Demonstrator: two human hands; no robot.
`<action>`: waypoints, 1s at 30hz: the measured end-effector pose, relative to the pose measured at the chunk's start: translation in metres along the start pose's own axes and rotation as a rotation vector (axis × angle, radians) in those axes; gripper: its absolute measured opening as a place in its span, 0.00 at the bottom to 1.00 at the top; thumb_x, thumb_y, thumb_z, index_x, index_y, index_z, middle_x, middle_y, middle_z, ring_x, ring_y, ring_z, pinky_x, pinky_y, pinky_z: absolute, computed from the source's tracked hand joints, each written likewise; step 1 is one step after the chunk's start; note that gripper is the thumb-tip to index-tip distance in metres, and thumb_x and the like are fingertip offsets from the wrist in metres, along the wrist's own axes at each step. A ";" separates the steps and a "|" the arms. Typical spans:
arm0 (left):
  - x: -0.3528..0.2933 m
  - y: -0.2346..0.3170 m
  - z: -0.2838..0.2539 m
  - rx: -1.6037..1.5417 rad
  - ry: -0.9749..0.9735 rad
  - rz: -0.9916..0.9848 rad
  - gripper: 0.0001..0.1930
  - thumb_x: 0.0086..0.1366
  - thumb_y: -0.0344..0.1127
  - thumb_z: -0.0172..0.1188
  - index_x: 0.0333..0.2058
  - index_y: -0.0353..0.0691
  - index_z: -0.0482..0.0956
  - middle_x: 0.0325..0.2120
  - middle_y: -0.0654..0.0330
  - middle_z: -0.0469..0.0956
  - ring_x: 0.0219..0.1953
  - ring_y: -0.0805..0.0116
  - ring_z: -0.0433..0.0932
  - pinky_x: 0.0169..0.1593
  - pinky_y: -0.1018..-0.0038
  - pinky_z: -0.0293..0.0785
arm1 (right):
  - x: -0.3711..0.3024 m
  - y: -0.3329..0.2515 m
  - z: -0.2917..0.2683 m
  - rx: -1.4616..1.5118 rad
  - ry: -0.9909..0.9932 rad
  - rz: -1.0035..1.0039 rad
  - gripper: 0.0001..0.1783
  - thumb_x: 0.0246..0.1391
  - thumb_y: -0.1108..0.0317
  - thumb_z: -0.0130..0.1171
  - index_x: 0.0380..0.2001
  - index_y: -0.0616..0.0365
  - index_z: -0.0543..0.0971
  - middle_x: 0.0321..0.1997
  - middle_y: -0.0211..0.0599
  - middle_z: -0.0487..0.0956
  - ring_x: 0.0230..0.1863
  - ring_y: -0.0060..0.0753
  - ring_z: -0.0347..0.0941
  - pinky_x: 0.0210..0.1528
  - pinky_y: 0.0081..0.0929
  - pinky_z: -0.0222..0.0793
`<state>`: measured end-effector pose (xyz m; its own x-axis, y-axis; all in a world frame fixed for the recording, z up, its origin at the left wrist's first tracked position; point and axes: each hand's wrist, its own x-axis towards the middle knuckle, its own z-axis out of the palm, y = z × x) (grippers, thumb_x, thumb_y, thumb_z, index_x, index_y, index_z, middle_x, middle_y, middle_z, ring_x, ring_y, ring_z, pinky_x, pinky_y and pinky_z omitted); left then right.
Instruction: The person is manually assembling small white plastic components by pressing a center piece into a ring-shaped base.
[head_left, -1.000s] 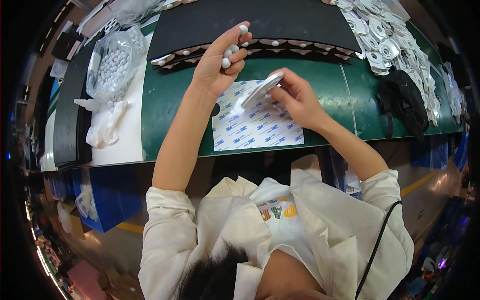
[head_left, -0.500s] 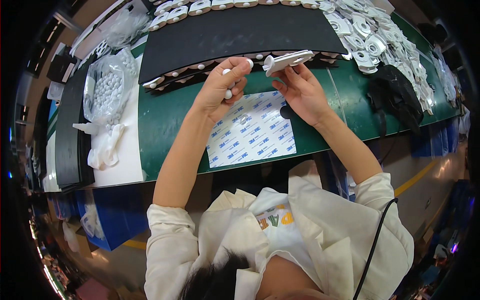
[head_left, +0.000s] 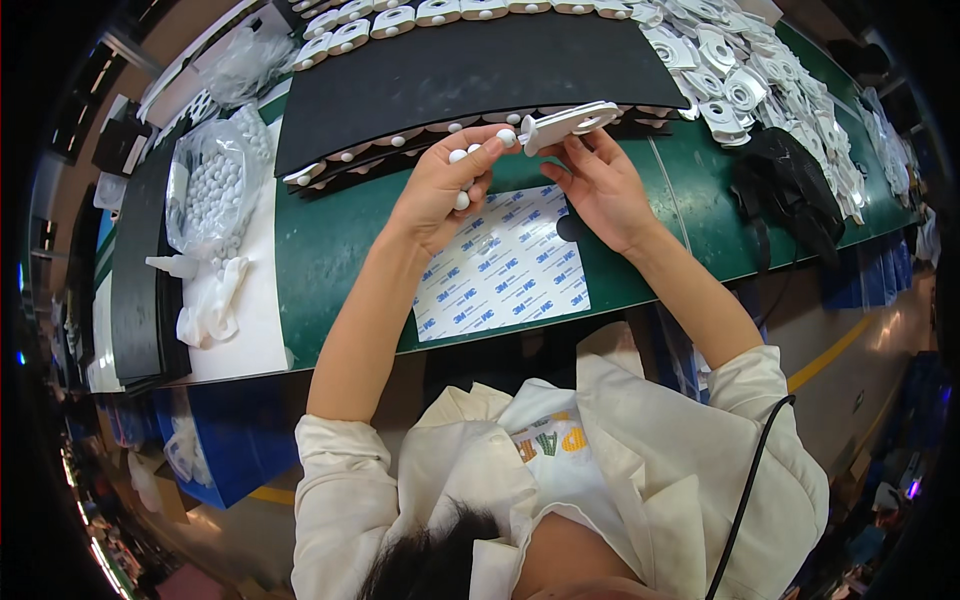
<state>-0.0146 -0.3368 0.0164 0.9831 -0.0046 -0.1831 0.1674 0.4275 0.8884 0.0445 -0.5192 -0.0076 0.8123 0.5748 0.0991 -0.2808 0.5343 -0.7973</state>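
My left hand (head_left: 440,190) is closed around several small white balls (head_left: 461,200). Its thumb and forefinger pinch one white ball (head_left: 506,138) right at the narrow end of a flat white plastic part (head_left: 572,124); whether the two touch, I cannot tell. That part has a round hole in its wider end and is gripped from below by the fingers of my right hand (head_left: 608,195). Beneath both hands lies a white sheet (head_left: 505,275) with blue print and a dark notch at its right edge.
Behind my hands, a black board (head_left: 470,70) rests over rows of similar parts with balls. Loose white parts (head_left: 740,85) are heaped at the far right, by a black cloth bag (head_left: 790,185). On the left are a clear bag of white balls (head_left: 208,185), a small white bottle (head_left: 173,265) and a white glove (head_left: 215,305).
My left hand has shifted slightly right, bringing the pinched ball up to the end of the plastic part. My right hand has tilted the part a little and moved slightly left.
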 end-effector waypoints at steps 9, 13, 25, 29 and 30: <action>0.000 -0.002 0.001 -0.047 -0.051 -0.049 0.10 0.58 0.39 0.60 0.32 0.39 0.74 0.23 0.67 0.73 0.13 0.87 0.61 0.14 0.89 0.51 | -0.001 0.000 0.003 -0.078 -0.004 -0.034 0.12 0.59 0.68 0.46 0.46 0.57 0.68 0.45 0.33 0.72 0.48 0.26 0.69 0.49 0.25 0.66; -0.002 -0.002 0.003 -0.013 -0.041 -0.051 0.10 0.57 0.40 0.60 0.30 0.40 0.74 0.19 0.67 0.72 0.13 0.86 0.62 0.15 0.87 0.52 | 0.000 -0.001 0.003 -0.088 -0.024 -0.054 0.12 0.59 0.68 0.46 0.46 0.56 0.68 0.45 0.33 0.72 0.48 0.26 0.69 0.49 0.24 0.66; -0.001 -0.004 -0.002 0.374 0.062 0.436 0.14 0.56 0.40 0.62 0.21 0.40 0.70 0.15 0.70 0.67 0.16 0.84 0.61 0.19 0.85 0.55 | 0.025 -0.017 0.031 -0.333 -0.130 -0.049 0.15 0.58 0.67 0.49 0.46 0.60 0.67 0.35 0.27 0.70 0.30 0.17 0.66 0.34 0.16 0.64; 0.000 0.021 -0.018 0.048 0.276 0.468 0.16 0.59 0.46 0.57 0.20 0.42 0.69 0.14 0.70 0.65 0.13 0.84 0.60 0.14 0.86 0.52 | 0.090 -0.030 0.078 -0.543 -0.218 -0.157 0.18 0.54 0.65 0.55 0.45 0.61 0.68 0.27 0.27 0.71 0.29 0.15 0.65 0.33 0.14 0.62; -0.003 0.031 -0.025 0.014 0.327 0.470 0.17 0.60 0.47 0.57 0.21 0.42 0.69 0.14 0.70 0.65 0.12 0.84 0.60 0.13 0.86 0.52 | 0.111 -0.025 0.086 -0.575 -0.186 -0.205 0.19 0.53 0.65 0.56 0.46 0.62 0.68 0.27 0.28 0.73 0.28 0.16 0.66 0.33 0.14 0.63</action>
<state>-0.0140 -0.3010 0.0340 0.8784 0.4640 0.1145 -0.2794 0.3043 0.9107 0.0975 -0.4157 0.0748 0.7038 0.6214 0.3444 0.2323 0.2569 -0.9381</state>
